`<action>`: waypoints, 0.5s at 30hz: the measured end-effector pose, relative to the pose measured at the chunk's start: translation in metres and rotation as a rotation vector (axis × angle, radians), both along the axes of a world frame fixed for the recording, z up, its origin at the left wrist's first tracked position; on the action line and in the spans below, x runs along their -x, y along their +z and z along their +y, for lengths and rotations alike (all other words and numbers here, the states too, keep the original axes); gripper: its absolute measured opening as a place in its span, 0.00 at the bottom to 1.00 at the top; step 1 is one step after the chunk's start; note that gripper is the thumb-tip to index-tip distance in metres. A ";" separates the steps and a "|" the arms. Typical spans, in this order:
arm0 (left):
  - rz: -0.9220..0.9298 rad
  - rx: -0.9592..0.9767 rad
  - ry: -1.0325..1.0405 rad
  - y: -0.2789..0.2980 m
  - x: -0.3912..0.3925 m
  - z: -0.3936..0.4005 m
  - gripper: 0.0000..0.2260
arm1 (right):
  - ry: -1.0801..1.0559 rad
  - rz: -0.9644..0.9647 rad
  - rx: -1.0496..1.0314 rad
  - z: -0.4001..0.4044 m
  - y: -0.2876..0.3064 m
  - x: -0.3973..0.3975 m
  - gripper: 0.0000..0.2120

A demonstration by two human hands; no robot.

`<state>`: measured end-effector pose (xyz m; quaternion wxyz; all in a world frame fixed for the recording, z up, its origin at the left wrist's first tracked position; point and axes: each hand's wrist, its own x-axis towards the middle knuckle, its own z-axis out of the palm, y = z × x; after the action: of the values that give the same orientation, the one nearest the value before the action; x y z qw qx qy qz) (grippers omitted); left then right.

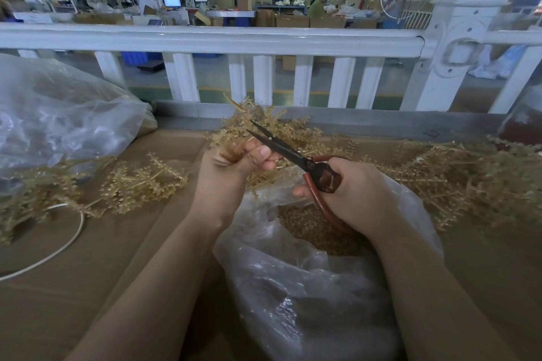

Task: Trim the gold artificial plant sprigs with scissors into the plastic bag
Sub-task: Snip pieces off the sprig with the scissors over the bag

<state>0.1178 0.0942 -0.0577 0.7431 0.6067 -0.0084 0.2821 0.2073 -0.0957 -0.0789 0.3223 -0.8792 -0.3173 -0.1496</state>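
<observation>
White railing (264,39) behind — white cable (76,231) left.

Gold sprig (261,123) meets black scissors (281,146) above open bag (293,272).

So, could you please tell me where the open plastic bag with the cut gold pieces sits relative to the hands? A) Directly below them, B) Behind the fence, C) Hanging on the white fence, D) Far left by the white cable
A: the plastic bag lies under the left hand gripping a sprig and the right hand holding the scissors.
</observation>
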 end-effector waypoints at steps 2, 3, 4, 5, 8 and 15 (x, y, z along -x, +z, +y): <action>-0.002 -0.005 0.005 0.000 0.001 0.000 0.08 | 0.002 -0.015 0.004 0.000 -0.001 0.000 0.27; 0.003 -0.016 0.012 0.000 0.001 0.000 0.07 | 0.005 -0.033 0.009 0.000 -0.001 0.000 0.25; 0.011 -0.040 0.022 0.000 0.001 0.000 0.06 | 0.010 -0.055 0.012 0.000 0.000 0.001 0.22; 0.017 -0.075 0.036 -0.001 0.001 -0.001 0.05 | 0.016 -0.077 0.010 0.000 0.000 0.003 0.20; 0.025 -0.121 0.047 -0.002 0.001 -0.003 0.02 | 0.014 -0.123 -0.010 0.000 0.004 0.007 0.18; 0.025 -0.132 0.048 -0.005 0.001 -0.004 0.03 | -0.010 -0.170 -0.025 0.000 0.008 0.012 0.18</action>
<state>0.1169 0.0898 -0.0625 0.6945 0.6581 -0.0032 0.2909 0.1955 -0.0957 -0.0705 0.3045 -0.8608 -0.3371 -0.2294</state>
